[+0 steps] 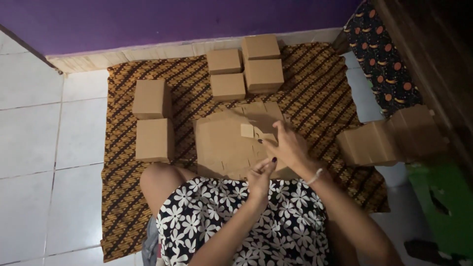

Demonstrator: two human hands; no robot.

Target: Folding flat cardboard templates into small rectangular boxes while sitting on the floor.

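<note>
A flat brown cardboard box blank (224, 143) lies on the patterned cloth (123, 197) in front of my knees. My right hand (288, 145) rests on its right side, fingers curled over a flap near the blank's middle. My left hand (260, 178) pinches the blank's near edge just below the right hand. Both hands grip the same piece of cardboard.
Two folded boxes (152, 120) stand at the left, several more (246, 66) at the back by the purple wall. A stack of flat blanks (389, 138) lies at the right, beside a green object (443, 207). White floor tiles (34, 148) surround the cloth.
</note>
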